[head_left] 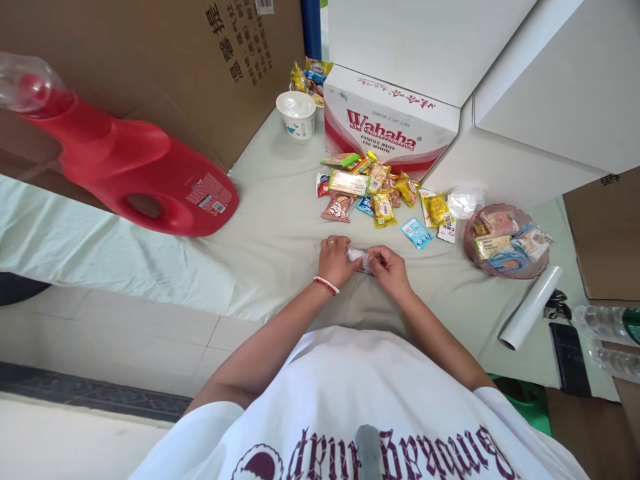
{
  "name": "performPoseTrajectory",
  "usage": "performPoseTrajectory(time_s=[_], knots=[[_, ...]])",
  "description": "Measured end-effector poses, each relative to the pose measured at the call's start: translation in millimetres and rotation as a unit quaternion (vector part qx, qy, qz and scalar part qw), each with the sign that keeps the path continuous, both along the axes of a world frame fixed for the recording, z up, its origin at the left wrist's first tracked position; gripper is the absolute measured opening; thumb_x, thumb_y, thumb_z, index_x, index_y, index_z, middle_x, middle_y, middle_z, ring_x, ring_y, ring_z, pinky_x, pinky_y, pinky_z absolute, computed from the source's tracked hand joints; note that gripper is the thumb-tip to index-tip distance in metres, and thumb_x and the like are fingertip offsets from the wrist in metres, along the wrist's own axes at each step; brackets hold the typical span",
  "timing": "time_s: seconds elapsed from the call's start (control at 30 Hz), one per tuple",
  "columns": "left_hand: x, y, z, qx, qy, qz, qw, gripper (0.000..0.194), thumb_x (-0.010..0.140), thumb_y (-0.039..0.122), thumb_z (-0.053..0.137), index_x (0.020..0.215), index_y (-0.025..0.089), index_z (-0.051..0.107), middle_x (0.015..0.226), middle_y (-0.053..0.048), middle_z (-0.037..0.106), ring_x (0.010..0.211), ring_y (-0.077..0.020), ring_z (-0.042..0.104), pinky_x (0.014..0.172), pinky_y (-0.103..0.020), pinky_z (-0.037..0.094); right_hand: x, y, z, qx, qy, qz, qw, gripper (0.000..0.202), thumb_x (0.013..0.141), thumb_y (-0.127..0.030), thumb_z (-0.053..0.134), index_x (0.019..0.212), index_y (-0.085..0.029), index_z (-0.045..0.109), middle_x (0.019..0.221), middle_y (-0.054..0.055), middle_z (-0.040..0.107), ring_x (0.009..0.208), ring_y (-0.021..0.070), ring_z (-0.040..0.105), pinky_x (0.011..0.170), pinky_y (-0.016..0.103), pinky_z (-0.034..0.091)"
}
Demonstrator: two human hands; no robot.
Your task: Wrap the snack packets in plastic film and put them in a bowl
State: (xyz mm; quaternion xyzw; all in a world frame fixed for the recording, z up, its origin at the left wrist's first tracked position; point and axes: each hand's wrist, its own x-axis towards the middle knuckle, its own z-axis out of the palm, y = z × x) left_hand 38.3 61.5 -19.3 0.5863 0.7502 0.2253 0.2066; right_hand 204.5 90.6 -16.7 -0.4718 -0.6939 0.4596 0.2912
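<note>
Between my two hands is a small thing in crinkled clear plastic wrap [359, 260], low over the table; what is inside cannot be made out. My left hand [337, 259], with a ring and a beaded bracelet, grips its left end. The fingertips of my right hand [389, 269] pinch its right end. Just beyond lies a pile of wrapped snacks [349, 182] in yellow, brown, green and white packets. A light blue packet [417, 233] lies apart from it, to the right of my hands.
A pink bowl [470, 243] of packets, a white roll [531, 308], keys and a black phone [570, 360] are on the right. Behind stand a Wahaha carton [385, 120] and a paper cup [296, 115]. A big red jug [150, 167] stands left.
</note>
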Motion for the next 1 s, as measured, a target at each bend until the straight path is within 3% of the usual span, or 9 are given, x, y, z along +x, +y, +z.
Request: performPoseTrajectory(time_s=[0.07, 0.17, 0.23, 0.37, 0.47, 0.67, 0.77, 0.83, 1.0], knots=[[0, 0, 4.6, -0.040, 0.022, -0.015, 0.999, 0.033, 0.081, 0.036, 0.072, 0.109, 0.020, 0.065, 0.116, -0.015, 0.061, 0.113, -0.0359, 0.056, 0.094, -0.048, 0.047, -5, -4, 2.4, 0.095, -0.061, 0.031, 0.993, 0.023, 0.094, -0.023, 0.048, 0.105, -0.020, 0.068, 0.097, 0.008, 0.067, 0.085, 0.0198, 0.063, 0.081, 0.033, 0.053], [-4, 1, 11.2, -0.063, 0.012, -0.038, 0.997, 0.026, 0.085, 0.026, 0.064, 0.110, 0.020, 0.066, 0.112, -0.014, 0.060, 0.106, -0.0328, 0.060, 0.092, -0.047, 0.049, -17, -12, 5.1, 0.154, -0.140, 0.094, 0.974, 0.031, 0.095, -0.015, 0.042, 0.112, -0.016, 0.067, 0.103, 0.012, 0.061, 0.095, 0.0227, 0.060, 0.091, 0.036, 0.052], [-9, 2, 14.1, -0.052, -0.051, -0.037, 0.997, 0.031, 0.081, 0.018, 0.063, 0.112, 0.020, 0.063, 0.110, -0.011, 0.060, 0.101, -0.0278, 0.062, 0.093, -0.044, 0.050, -24, -19, 7.2, 0.168, -0.185, 0.115, 0.961, 0.031, 0.093, -0.013, 0.044, 0.116, -0.013, 0.064, 0.107, 0.015, 0.057, 0.098, 0.0246, 0.056, 0.093, 0.038, 0.051], [-17, -2, 22.1, -0.014, -0.190, 0.037, 0.981, 0.035, 0.074, 0.018, 0.066, 0.107, 0.021, 0.056, 0.103, -0.005, 0.058, 0.092, -0.0205, 0.061, 0.087, -0.038, 0.054, -31, -36, 14.8, 0.195, -0.266, 0.135, 0.934, 0.040, 0.090, -0.022, 0.057, 0.128, -0.010, 0.056, 0.121, 0.021, 0.052, 0.112, 0.0326, 0.048, 0.100, 0.046, 0.047], [-8, -16, 35.5, 0.025, -0.215, 0.056, 0.975, 0.038, 0.075, 0.020, 0.066, 0.110, 0.021, 0.053, 0.099, -0.003, 0.057, 0.091, -0.0192, 0.061, 0.087, -0.038, 0.054, -31, -47, 19.9, 0.182, -0.312, 0.101, 0.927, 0.051, 0.092, -0.031, 0.061, 0.136, -0.009, 0.049, 0.126, 0.023, 0.051, 0.116, 0.0359, 0.047, 0.099, 0.048, 0.046], [22, -40, 63.6, 0.053, -0.309, -0.015, 0.949, 0.039, 0.077, 0.025, 0.067, 0.113, 0.024, 0.052, 0.105, -0.004, 0.063, 0.102, -0.0206, 0.065, 0.098, -0.043, 0.054, -16, -50, 22.0, 0.154, -0.299, -0.023, 0.941, 0.030, 0.094, -0.024, 0.057, 0.124, -0.021, 0.057, 0.117, 0.015, 0.060, 0.105, 0.0301, 0.053, 0.085, 0.040, 0.050], [21, -42, 65.8, 0.025, -0.415, -0.033, 0.909, 0.042, 0.078, 0.034, 0.069, 0.114, 0.023, 0.051, 0.108, -0.004, 0.062, 0.104, -0.0220, 0.067, 0.093, -0.042, 0.057, 10, -41, 24.4, 0.154, -0.206, -0.046, 0.965, 0.028, 0.095, -0.026, 0.056, 0.123, -0.022, 0.059, 0.117, 0.013, 0.064, 0.108, 0.0284, 0.057, 0.094, 0.042, 0.050], [10, -45, 61.9, -0.011, -0.460, -0.024, 0.888, 0.047, 0.079, 0.039, 0.071, 0.118, 0.022, 0.050, 0.108, -0.004, 0.061, 0.095, -0.0202, 0.070, 0.088, -0.040, 0.058, 42, -27, 30.9, 0.130, -0.115, -0.089, 0.981, 0.032, 0.096, -0.032, 0.058, 0.126, -0.022, 0.057, 0.116, 0.011, 0.067, 0.104, 0.0258, 0.061, 0.094, 0.041, 0.051], [-34, -72, 36.6, -0.038, -0.429, 0.087, 0.898, 0.057, 0.071, 0.045, 0.078, 0.115, 0.020, 0.053, 0.102, -0.003, 0.063, 0.086, -0.0181, 0.068, 0.086, -0.038, 0.055, 172, 44, 75.2, 0.115, -0.010, -0.262, 0.958, 0.046, 0.085, -0.041, 0.074, 0.126, -0.026, 0.057, 0.112, 0.005, 0.069, 0.093, 0.0200, 0.066, 0.081, 0.035, 0.055]])
